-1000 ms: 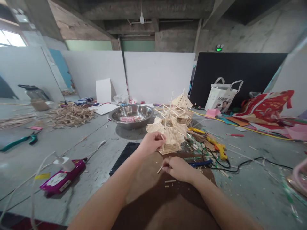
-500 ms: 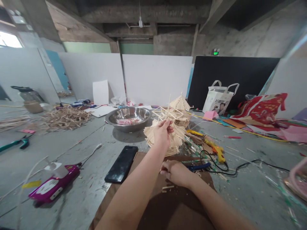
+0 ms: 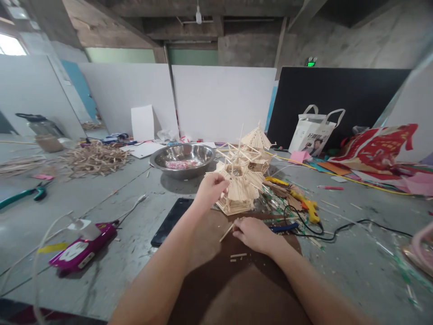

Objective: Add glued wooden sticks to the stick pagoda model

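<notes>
Your right hand (image 3: 250, 232), just below and right of the frame's centre, pinches 1 thin stick (image 3: 226, 233) in bent fingers; its long axis slants from lower left up to your fingertips. The stick model (image 3: 243, 192) stands above that hand in the frame, right of centre. Your left hand (image 3: 211, 189) is the nearer of the 2, at the model's lower-left side, fingers curled close together; you cannot tell whether they grip anything or touch the roof (image 3: 241, 190).
</notes>
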`<action>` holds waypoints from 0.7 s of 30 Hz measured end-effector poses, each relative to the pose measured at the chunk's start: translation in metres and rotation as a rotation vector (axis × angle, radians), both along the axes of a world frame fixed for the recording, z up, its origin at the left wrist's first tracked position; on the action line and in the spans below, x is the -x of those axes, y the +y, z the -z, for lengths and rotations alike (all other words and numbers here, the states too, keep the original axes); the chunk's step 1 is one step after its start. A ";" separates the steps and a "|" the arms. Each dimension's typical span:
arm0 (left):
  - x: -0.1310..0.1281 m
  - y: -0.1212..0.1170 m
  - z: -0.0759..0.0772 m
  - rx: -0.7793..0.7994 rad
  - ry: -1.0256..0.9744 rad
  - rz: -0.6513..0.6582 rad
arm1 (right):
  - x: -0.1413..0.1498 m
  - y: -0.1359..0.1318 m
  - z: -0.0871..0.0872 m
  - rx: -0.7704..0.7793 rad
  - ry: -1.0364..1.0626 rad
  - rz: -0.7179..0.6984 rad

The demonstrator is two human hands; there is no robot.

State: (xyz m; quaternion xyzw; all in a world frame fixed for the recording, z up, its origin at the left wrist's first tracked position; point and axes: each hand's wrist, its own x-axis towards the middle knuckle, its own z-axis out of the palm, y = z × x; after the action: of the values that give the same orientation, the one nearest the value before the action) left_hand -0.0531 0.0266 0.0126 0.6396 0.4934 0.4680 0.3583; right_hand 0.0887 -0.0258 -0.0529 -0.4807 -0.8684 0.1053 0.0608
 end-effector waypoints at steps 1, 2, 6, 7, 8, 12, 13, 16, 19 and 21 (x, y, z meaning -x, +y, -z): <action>0.009 -0.003 0.003 -0.057 0.229 -0.039 | -0.001 0.000 0.000 -0.001 -0.007 -0.001; 0.016 -0.006 0.008 -0.107 0.451 -0.068 | -0.002 0.001 0.000 0.004 -0.013 -0.003; 0.031 -0.016 0.033 -0.031 1.077 -0.036 | -0.020 0.004 -0.012 0.066 -0.010 0.032; 0.031 -0.017 0.039 0.002 1.175 -0.012 | -0.028 0.005 -0.017 0.084 0.003 0.058; 0.031 -0.019 0.046 0.016 1.202 0.002 | -0.036 0.006 -0.024 0.100 0.023 0.075; 0.024 -0.023 0.064 0.017 1.233 0.053 | -0.077 0.007 -0.048 0.085 0.104 0.205; 0.021 -0.024 0.067 0.010 1.232 0.066 | -0.087 0.007 -0.053 0.086 0.118 0.253; 0.011 -0.029 0.072 -0.038 1.222 0.131 | -0.118 0.007 -0.059 0.080 0.084 0.401; 0.003 -0.033 0.076 -0.092 1.218 0.187 | -0.144 0.009 -0.053 0.094 -0.001 0.484; 0.001 -0.034 0.079 -0.102 1.221 0.200 | -0.157 0.010 -0.043 0.119 -0.042 0.553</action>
State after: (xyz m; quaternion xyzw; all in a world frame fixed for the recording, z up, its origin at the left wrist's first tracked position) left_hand -0.0536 -0.0073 -0.0661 0.8515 0.5239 0.0048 0.0225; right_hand 0.2457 -0.0156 -0.0102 -0.7040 -0.6978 0.1254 0.0408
